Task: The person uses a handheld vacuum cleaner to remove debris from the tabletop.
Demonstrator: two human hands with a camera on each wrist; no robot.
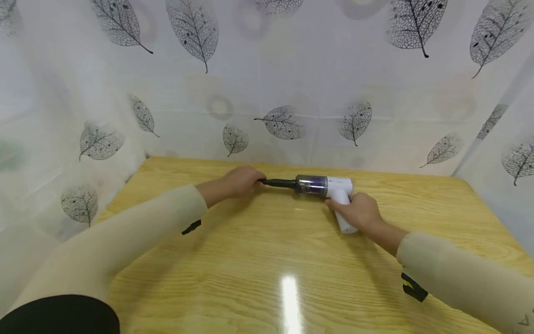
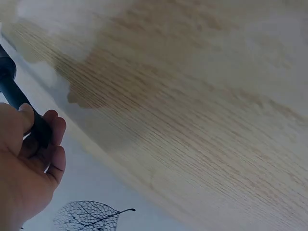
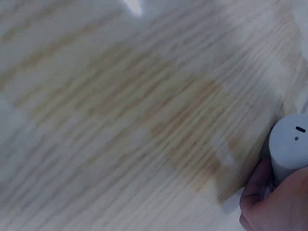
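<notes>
A handheld vacuum cleaner (image 1: 339, 185) with a white body and a see-through dust cup (image 1: 312, 185) lies sideways near the far edge of the table. Its long black nozzle (image 1: 280, 183) points left. My left hand (image 1: 243, 182) holds the nozzle's tip; in the left wrist view the thumb and fingers curl round the black nozzle (image 2: 15, 94). The white handle (image 1: 345, 221) is gripped by my right hand (image 1: 361, 211). The right wrist view shows the handle's round end (image 3: 291, 144) beside the fingers of my right hand (image 3: 281, 202); most of the vacuum is out of that view.
The wood-grain table (image 1: 250, 260) reflects a bright strip of light near its front. A pale curtain (image 1: 308, 83) printed with dark leaves hangs behind the table and along both sides. A black rounded shape (image 1: 60, 315) shows at the lower left.
</notes>
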